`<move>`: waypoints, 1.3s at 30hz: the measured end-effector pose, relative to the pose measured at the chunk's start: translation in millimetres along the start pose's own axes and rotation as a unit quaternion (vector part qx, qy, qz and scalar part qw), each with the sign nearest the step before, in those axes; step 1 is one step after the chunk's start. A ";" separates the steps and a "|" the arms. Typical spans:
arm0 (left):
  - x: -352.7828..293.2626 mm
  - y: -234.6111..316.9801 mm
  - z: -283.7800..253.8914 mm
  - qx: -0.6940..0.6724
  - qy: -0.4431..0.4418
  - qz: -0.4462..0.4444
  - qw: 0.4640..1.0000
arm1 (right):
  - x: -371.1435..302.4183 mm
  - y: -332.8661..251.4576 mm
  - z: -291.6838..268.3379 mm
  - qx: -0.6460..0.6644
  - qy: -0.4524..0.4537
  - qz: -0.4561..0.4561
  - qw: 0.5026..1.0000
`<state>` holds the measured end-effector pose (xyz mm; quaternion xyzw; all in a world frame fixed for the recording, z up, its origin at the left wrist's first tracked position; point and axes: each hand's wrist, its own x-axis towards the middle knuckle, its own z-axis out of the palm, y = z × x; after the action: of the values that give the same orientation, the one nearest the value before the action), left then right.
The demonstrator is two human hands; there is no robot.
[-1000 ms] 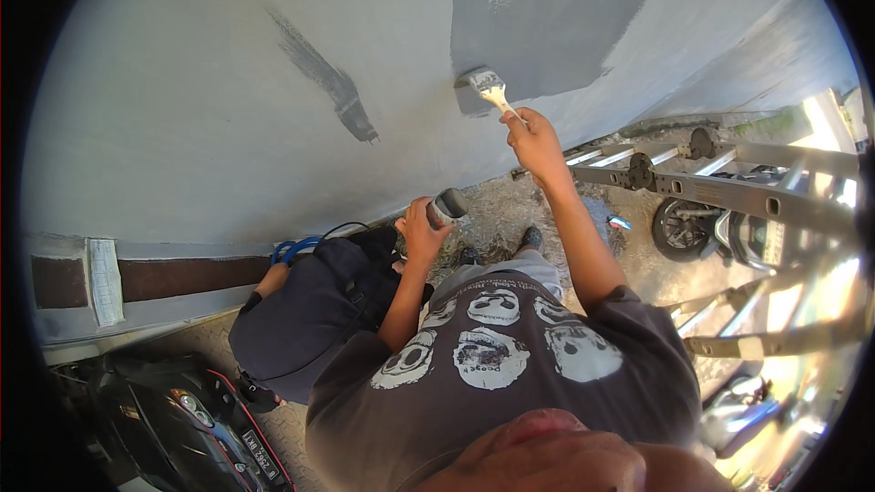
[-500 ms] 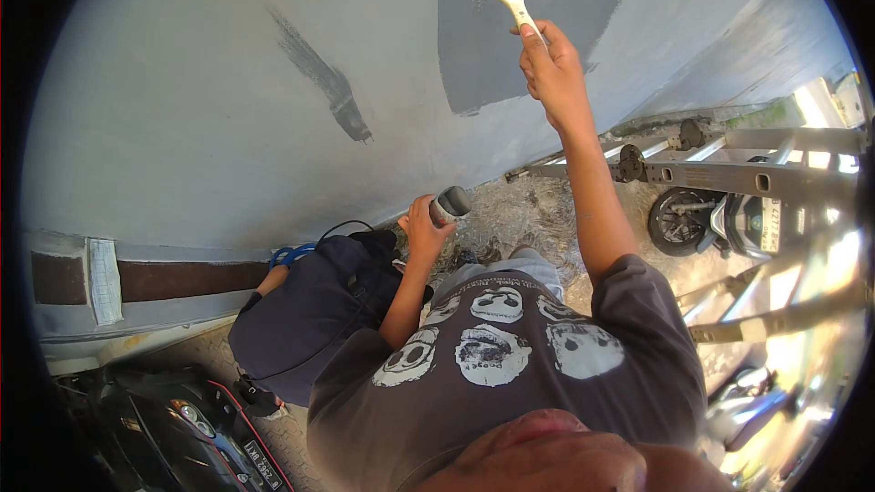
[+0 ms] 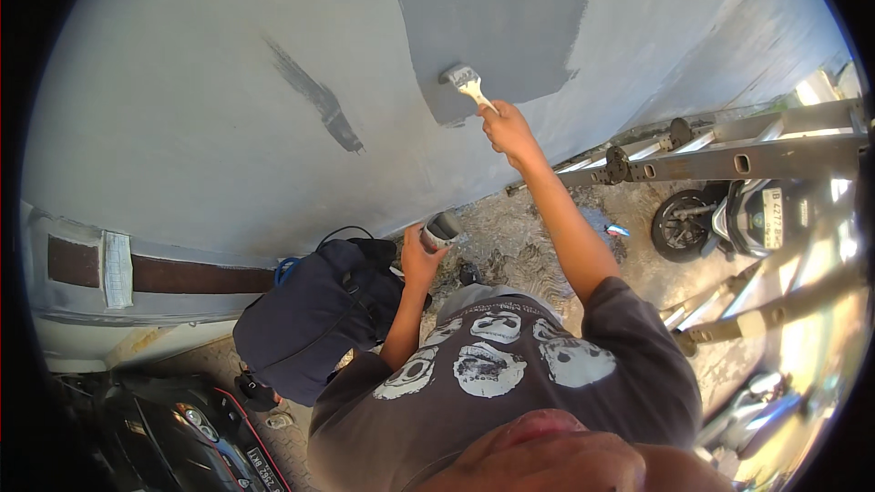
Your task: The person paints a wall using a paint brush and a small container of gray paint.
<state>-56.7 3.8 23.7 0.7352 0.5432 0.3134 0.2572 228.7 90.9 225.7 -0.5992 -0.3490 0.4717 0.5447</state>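
My right hand [image 3: 509, 134] is closed round the pale handle of a paintbrush [image 3: 468, 82]. Its grey-smeared bristles touch the wall [image 3: 228, 128] inside a wide patch of darker grey paint [image 3: 501, 27], near that patch's lower left. Lower down, my left hand [image 3: 419, 255] grips a small cup [image 3: 441, 230] with grey paint inside, its mouth tilted up and away. A separate dark grey streak [image 3: 314, 96] runs slantwise on the wall, left of the patch.
A metal ladder [image 3: 729, 160] lies across the right side, with a motorcycle [image 3: 729, 219] beside it. A person in dark clothing [image 3: 305, 328] bends low at my left. A black vehicle [image 3: 173, 437] stands at the lower left, and a brown strip [image 3: 200, 275] crosses the wall's base.
The brush came down and left with my right hand, from the patch's top to its lower left. My left hand still holds the cup. The view has shifted slightly.
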 end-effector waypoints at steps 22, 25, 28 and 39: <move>-68.9 21.0 -14.7 -0.011 0.003 -0.004 1.000 | -3.9 -151.4 -37.0 -0.386 0.170 -0.449 0.788; -60.8 20.6 -6.2 -0.022 -0.003 -0.019 1.000 | -1.0 -181.7 -27.7 -0.408 0.154 -0.523 0.732; -58.1 28.8 -3.8 -0.003 0.004 -0.017 1.000 | 5.6 -214.8 -40.2 -0.472 0.148 -0.489 0.718; -64.1 18.5 -1.9 -0.032 0.014 -0.025 0.999 | 58.2 -185.2 -327.5 -0.521 0.530 -0.119 0.658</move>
<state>-60.1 -62.8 26.6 0.7078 0.5549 0.3348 0.2810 574.2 69.4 384.2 -0.8865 -0.2582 -0.2539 0.2882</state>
